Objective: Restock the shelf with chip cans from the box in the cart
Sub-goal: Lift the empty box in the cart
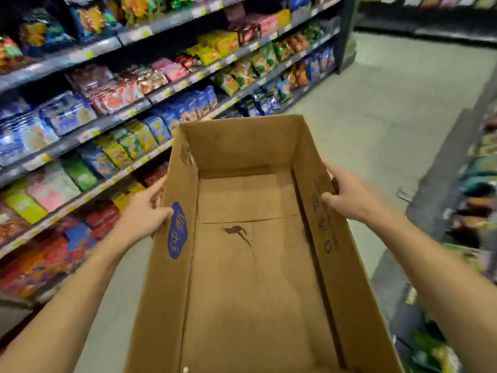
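So going across from the left: the shelf (129, 114) runs along that whole side, stacked rows of snack bags in blue, green, pink and red, with price strips on the edges. Honestly I can't spot any chip cans on it or anywhere else, and the picture's pretty blurry out there. Next is the left hand (145, 211), fingers wrapped over the top edge of the left wall of the box (242, 265), thumb lying on the inside by the blue printed patch. The box itself sits dead centre between the two arms, open top facing up, and its long axis runs straight away from the person, near end down by the body and far end pointing down the aisle. Inside it's just bare cardboard floor flaps, nothing in it. On the other side the right hand (349, 195) is gripping the right wall the same way, thumb inside, fingers outside, roughly level with the left one. Both hands sit about halfway along the box, so neither is really nearer, it's a balanced two-hand carry. No cart visible at all. My guess is the cans are already done and the empty box is being taken away, with the shelf off to the left and the grey floor (376, 109) open ahead.
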